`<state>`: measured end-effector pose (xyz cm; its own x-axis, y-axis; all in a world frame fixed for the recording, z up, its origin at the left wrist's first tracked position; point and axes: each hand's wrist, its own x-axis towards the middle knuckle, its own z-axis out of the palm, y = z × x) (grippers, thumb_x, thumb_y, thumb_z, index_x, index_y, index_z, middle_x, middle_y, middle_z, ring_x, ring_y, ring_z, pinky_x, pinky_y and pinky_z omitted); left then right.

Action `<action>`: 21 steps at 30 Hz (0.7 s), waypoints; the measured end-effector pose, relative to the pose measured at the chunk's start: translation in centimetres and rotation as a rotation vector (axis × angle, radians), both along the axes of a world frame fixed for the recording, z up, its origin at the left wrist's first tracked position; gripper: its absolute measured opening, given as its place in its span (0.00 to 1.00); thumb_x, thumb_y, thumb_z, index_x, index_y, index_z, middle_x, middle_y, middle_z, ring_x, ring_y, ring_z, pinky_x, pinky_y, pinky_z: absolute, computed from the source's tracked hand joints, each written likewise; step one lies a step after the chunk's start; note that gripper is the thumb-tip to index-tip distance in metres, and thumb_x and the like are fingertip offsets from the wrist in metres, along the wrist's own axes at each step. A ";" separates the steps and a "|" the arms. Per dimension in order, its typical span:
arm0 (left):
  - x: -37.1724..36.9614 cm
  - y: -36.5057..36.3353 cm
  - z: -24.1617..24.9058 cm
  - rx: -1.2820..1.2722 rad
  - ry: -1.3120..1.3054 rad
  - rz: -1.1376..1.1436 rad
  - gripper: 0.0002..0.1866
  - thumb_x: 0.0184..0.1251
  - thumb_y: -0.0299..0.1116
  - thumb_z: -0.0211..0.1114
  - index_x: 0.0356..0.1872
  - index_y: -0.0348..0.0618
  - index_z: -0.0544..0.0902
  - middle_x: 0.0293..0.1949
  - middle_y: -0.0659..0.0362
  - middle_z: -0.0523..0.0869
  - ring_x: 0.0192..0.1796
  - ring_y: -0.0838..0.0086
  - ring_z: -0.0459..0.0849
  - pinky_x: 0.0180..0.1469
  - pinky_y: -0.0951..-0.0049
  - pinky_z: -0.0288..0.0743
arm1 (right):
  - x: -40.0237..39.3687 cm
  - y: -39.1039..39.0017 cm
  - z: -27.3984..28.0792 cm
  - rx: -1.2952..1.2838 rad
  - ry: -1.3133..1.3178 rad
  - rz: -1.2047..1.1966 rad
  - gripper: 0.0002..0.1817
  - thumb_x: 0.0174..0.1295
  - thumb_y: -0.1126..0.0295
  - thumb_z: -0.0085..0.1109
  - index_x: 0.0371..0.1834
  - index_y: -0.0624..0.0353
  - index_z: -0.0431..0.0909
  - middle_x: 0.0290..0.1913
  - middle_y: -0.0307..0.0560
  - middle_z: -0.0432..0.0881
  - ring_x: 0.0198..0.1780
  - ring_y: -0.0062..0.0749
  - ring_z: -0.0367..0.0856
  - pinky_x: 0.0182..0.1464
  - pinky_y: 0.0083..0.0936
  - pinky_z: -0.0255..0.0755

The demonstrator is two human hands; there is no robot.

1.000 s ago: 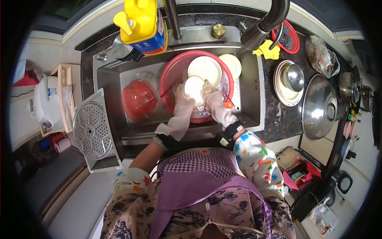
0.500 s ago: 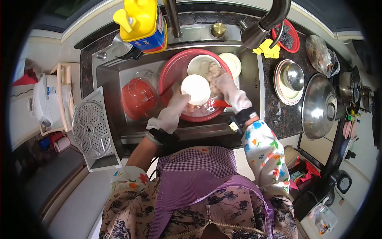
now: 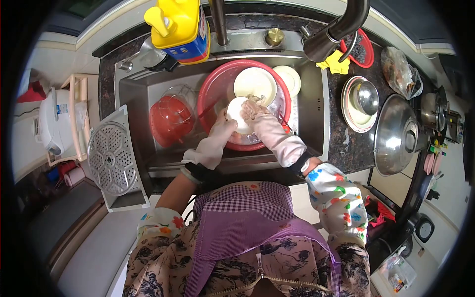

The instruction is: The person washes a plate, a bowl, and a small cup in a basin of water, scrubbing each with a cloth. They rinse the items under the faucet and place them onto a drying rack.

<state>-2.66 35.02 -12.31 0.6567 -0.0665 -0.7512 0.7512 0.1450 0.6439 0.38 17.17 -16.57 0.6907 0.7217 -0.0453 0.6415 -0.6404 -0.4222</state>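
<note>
My left hand (image 3: 224, 129), in a whitish glove, is closed on the edge of a small white bowl (image 3: 234, 107), tilted over the red basin (image 3: 202, 94). My right hand (image 3: 263, 123), also gloved, is closed on a crumpled beige cloth (image 3: 251, 109) and presses it against the small bowl's right side. Behind them in the basin rests a larger white bowl (image 3: 255, 83). Something with a red handle (image 3: 285, 126) leans at the basin's right side. My fingertips are partly hidden by the bowl and cloth.
Left in the steel sink lie a red colander (image 3: 168, 123) and a wire rack (image 3: 184, 101). A pale plate (image 3: 291, 79) stands right of the basin. The faucet (image 3: 329, 42) and a yellow jug (image 3: 180, 34) are behind. Stacked bowls (image 3: 363, 99) and a large lid (image 3: 393, 136) are on the counter.
My right hand has moved with the cloth from the larger bowl down and left onto the small bowl. The small bowl has shifted slightly left and down in my left hand.
</note>
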 end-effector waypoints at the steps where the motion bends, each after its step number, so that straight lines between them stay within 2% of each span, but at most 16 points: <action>1: 0.2 0.2 0.3 0.026 0.010 -0.024 0.35 0.57 0.28 0.50 0.67 0.42 0.51 0.45 0.49 0.76 0.28 0.70 0.80 0.27 0.71 0.81 | 0.2 0.1 0.1 0.086 0.017 -0.004 0.23 0.68 0.58 0.39 0.61 0.56 0.67 0.63 0.58 0.67 0.67 0.43 0.62 0.68 0.29 0.55; 2: 0.5 0.3 0.5 0.050 0.019 -0.049 0.35 0.57 0.29 0.51 0.67 0.42 0.51 0.44 0.49 0.76 0.28 0.70 0.79 0.27 0.72 0.80 | 0.6 0.9 1.5 0.085 0.015 -0.004 0.23 0.68 0.58 0.39 0.61 0.56 0.67 0.63 0.58 0.67 0.67 0.43 0.62 0.68 0.29 0.55; 4: 0.8 0.7 0.6 0.038 0.010 -0.056 0.34 0.57 0.28 0.51 0.67 0.42 0.51 0.44 0.49 0.76 0.29 0.71 0.79 0.27 0.72 0.80 | 1.1 2.9 3.8 0.243 0.527 -0.468 0.23 0.68 0.55 0.38 0.61 0.54 0.68 0.61 0.60 0.69 0.64 0.46 0.66 0.65 0.32 0.58; 5: 0.8 0.9 0.7 0.028 0.000 -0.060 0.34 0.57 0.28 0.51 0.67 0.42 0.52 0.44 0.49 0.76 0.29 0.71 0.79 0.27 0.72 0.80 | 1.6 3.1 3.3 0.242 0.530 -0.466 0.23 0.68 0.55 0.38 0.61 0.54 0.68 0.61 0.60 0.69 0.64 0.46 0.66 0.65 0.32 0.58; 7: 1.0 0.8 1.5 0.053 0.012 -0.029 0.33 0.57 0.28 0.51 0.66 0.41 0.53 0.44 0.49 0.76 0.29 0.71 0.79 0.27 0.73 0.80 | 3.2 3.6 2.6 0.240 0.658 -0.734 0.17 0.66 0.65 0.45 0.55 0.58 0.72 0.51 0.58 0.77 0.52 0.40 0.78 0.54 0.30 0.70; 8: 1.1 0.6 1.7 0.075 0.022 0.000 0.32 0.57 0.28 0.50 0.66 0.41 0.55 0.44 0.50 0.76 0.30 0.71 0.79 0.27 0.73 0.80 | 3.3 2.8 2.9 0.238 0.656 -0.731 0.17 0.66 0.65 0.45 0.55 0.58 0.72 0.51 0.58 0.77 0.52 0.40 0.78 0.54 0.30 0.70; 10: 0.9 0.8 1.0 0.076 0.022 0.023 0.31 0.57 0.29 0.51 0.65 0.41 0.56 0.44 0.51 0.76 0.30 0.72 0.79 0.28 0.74 0.79 | 3.2 0.7 5.0 0.497 0.751 -0.643 0.13 0.60 0.79 0.51 0.48 0.61 0.77 0.40 0.49 0.82 0.39 0.26 0.81 0.42 0.20 0.74; 11: 0.7 1.0 0.6 0.079 0.025 0.042 0.31 0.57 0.30 0.52 0.64 0.41 0.58 0.44 0.52 0.77 0.30 0.73 0.79 0.29 0.75 0.79 | 3.3 1.0 7.3 0.685 0.834 -0.767 0.15 0.53 0.88 0.53 0.43 0.63 0.78 0.34 0.40 0.82 0.34 0.15 0.77 0.36 0.12 0.72; 12: 0.5 1.3 0.3 0.077 0.026 0.046 0.31 0.57 0.30 0.52 0.64 0.41 0.58 0.44 0.52 0.77 0.30 0.73 0.79 0.29 0.75 0.79 | 3.3 1.2 8.8 0.681 0.836 -0.763 0.15 0.53 0.88 0.53 0.43 0.63 0.78 0.34 0.40 0.82 0.34 0.15 0.77 0.36 0.12 0.72; 14: 0.3 2.1 -0.1 -0.117 0.026 -0.027 0.29 0.59 0.31 0.51 0.64 0.43 0.58 0.43 0.53 0.79 0.35 0.72 0.82 0.31 0.73 0.79 | 3.5 1.2 11.1 0.812 0.951 -0.676 0.15 0.54 0.86 0.54 0.44 0.63 0.78 0.36 0.40 0.82 0.35 0.17 0.77 0.38 0.13 0.72; 15: 0.4 2.2 -0.1 -0.118 0.023 -0.026 0.29 0.59 0.31 0.51 0.64 0.43 0.58 0.43 0.53 0.79 0.35 0.72 0.82 0.31 0.73 0.79 | 3.3 1.7 12.1 0.894 1.044 -0.577 0.15 0.53 0.87 0.54 0.44 0.63 0.78 0.40 0.40 0.81 0.37 0.17 0.77 0.39 0.13 0.73; 16: 0.4 2.2 -0.1 -0.175 0.032 -0.078 0.29 0.58 0.34 0.52 0.62 0.43 0.60 0.40 0.56 0.79 0.31 0.75 0.79 0.31 0.75 0.78 | 2.9 1.9 10.5 0.863 0.970 -0.450 0.15 0.53 0.85 0.58 0.45 0.62 0.77 0.44 0.44 0.80 0.41 0.24 0.78 0.44 0.18 0.73; 18: 0.5 1.9 -0.1 -0.233 0.038 -0.135 0.28 0.56 0.37 0.54 0.60 0.43 0.63 0.37 0.60 0.79 0.28 0.79 0.76 0.32 0.77 0.76 | 2.8 2.2 7.0 0.711 0.587 -0.102 0.15 0.52 0.81 0.61 0.45 0.62 0.77 0.48 0.51 0.79 0.48 0.38 0.78 0.52 0.26 0.70; 19: 0.5 1.7 -0.1 -0.247 0.017 -0.138 0.27 0.57 0.37 0.53 0.59 0.43 0.64 0.35 0.61 0.79 0.28 0.79 0.76 0.32 0.77 0.76 | 2.9 2.6 6.4 0.661 0.445 0.095 0.14 0.57 0.71 0.58 0.46 0.61 0.77 0.51 0.56 0.77 0.55 0.48 0.73 0.58 0.31 0.66; 20: 0.4 1.7 0.0 -0.259 -0.003 -0.141 0.25 0.58 0.37 0.53 0.58 0.43 0.65 0.34 0.62 0.79 0.28 0.79 0.77 0.31 0.77 0.76 | 2.3 2.7 6.0 0.663 0.443 0.096 0.14 0.57 0.71 0.58 0.46 0.61 0.77 0.51 0.56 0.77 0.55 0.48 0.73 0.58 0.31 0.66; 21: 0.6 1.8 0.2 -0.250 -0.010 -0.137 0.25 0.58 0.37 0.53 0.58 0.43 0.65 0.34 0.62 0.79 0.28 0.79 0.77 0.31 0.77 0.76 | 1.4 3.0 5.8 0.423 0.402 -0.048 0.17 0.56 0.72 0.58 0.50 0.61 0.76 0.53 0.57 0.75 0.57 0.47 0.72 0.58 0.30 0.66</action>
<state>-2.04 36.81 -12.10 0.6361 -0.3372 -0.6940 0.7686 0.1978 0.6084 1.82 20.21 -10.79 0.7113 0.7024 -0.0252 0.3524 -0.3874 -0.8519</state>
